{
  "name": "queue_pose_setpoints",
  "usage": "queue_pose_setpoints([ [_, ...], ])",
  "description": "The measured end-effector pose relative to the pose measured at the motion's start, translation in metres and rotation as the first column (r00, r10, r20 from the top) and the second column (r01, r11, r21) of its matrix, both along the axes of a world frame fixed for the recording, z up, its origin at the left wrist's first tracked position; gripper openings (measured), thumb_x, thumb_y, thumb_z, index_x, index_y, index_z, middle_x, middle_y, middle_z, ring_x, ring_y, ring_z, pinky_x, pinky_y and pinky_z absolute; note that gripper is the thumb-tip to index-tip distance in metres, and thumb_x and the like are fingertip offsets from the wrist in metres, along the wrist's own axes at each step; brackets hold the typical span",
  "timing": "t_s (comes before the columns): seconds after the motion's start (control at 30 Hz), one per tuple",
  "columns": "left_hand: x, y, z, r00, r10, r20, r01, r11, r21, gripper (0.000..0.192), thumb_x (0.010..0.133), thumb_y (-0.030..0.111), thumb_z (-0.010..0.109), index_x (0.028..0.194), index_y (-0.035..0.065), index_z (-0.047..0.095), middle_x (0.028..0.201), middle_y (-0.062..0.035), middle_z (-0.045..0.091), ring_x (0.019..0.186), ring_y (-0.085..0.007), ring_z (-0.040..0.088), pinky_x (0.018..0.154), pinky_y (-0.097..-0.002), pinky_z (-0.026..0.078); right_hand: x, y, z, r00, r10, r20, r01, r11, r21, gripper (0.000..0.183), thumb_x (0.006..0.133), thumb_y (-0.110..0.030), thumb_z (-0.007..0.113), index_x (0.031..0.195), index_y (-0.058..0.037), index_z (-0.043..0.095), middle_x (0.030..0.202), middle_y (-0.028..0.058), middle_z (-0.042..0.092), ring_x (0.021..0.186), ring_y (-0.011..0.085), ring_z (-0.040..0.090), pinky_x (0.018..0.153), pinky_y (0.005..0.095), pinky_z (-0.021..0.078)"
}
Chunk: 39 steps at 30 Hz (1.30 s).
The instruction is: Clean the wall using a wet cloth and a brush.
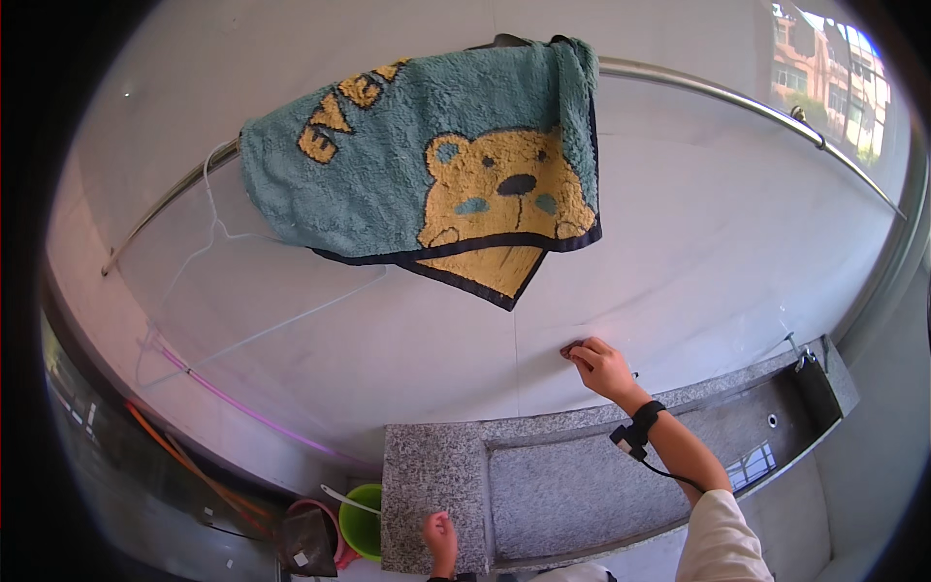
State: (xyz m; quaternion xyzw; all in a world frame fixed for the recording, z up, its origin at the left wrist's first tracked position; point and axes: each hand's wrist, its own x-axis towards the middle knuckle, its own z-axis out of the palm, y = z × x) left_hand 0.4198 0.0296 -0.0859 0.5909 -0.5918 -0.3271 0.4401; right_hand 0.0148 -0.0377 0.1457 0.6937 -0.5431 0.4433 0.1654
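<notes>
My right hand (602,367) is raised over the back edge of a granite sink (574,495), its fingers closed on a small dark brown object (572,350) close to the pale wall. What that object is cannot be told. A black strap with a small device and a cable is on the right wrist. My left hand (439,537) is low over the granite ledge at the sink's left end, fingers curled; whether it holds anything cannot be told. Above, a teal fluffy mat (349,189) with a yellow bear and letters hangs over a metal rail (698,86).
Wire hangers (291,320) hang from the rail's left part. A purple pole (247,413) runs along the wall's lower left. Left of the sink stand a green bucket (356,527) and a pink bucket (336,527). A metal tap (804,358) is at the sink's right end.
</notes>
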Motion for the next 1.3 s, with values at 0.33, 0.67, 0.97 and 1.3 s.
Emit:
queue_pose_setpoints([
  [0.33, 0.005, -0.013, -0.005, 0.999, 0.014, -0.032, -0.017, 0.997, -0.078, 0.008, 0.078, 0.001, 0.054, 0.084, 0.0021, 0.059, 0.078, -0.0079, 0.059, 0.065, -0.0187, 0.054, 0.057, -0.0294, 0.044, 0.063, -0.071, 0.077, 0.881, 0.249, -0.401, -0.336, 0.927, -0.164, 0.028, 0.074, -0.001, 0.055, 0.101, -0.0033, 0.06, 0.097, 0.0088, 0.057, 0.083, 0.0213, 0.059, 0.067, 0.0292, 0.0499],
  [0.67, 0.027, -0.018, -0.022, 0.984, 0.139, 0.115, -0.128, 0.987, -0.098, 0.01, 0.078, 0.002, 0.054, 0.086, -0.0001, 0.06, 0.071, -0.009, 0.057, 0.062, -0.0185, 0.055, 0.057, -0.0287, 0.043, 0.067, -0.054, 0.067, 0.98, 0.092, -0.178, -0.116, 0.985, -0.126, 0.028, 0.077, -0.003, 0.051, 0.104, -0.0061, 0.057, 0.093, 0.0066, 0.055, 0.089, 0.0215, 0.057, 0.075, 0.0306, 0.0491],
  [0.97, 0.031, -0.012, -0.012, 0.977, 0.06, 0.204, -0.047, 0.997, -0.068, 0.009, 0.078, 0.005, 0.056, 0.085, 0.0015, 0.06, 0.075, -0.0121, 0.058, 0.065, -0.0233, 0.056, 0.059, -0.0325, 0.044, 0.073, -0.05, 0.052, 0.989, 0.1, -0.11, -0.114, 0.985, -0.128, 0.028, 0.078, -0.005, 0.051, 0.103, -0.0104, 0.06, 0.091, 0.0077, 0.054, 0.09, 0.0219, 0.056, 0.073, 0.0306, 0.0497],
  [1.3, 0.037, -0.014, -0.013, 0.992, 0.012, 0.123, -0.006, 0.999, -0.046, 0.008, 0.08, 0.004, 0.054, 0.084, 0.0021, 0.06, 0.076, -0.0116, 0.058, 0.068, -0.024, 0.057, 0.059, -0.0326, 0.045, 0.083, -0.052, 0.057, 0.998, -0.042, -0.043, 0.035, 0.989, -0.147, 0.021, 0.076, -0.002, 0.052, 0.095, -0.0076, 0.058, 0.09, 0.0071, 0.053, 0.079, 0.0243, 0.056, 0.062, 0.0331, 0.0493],
])
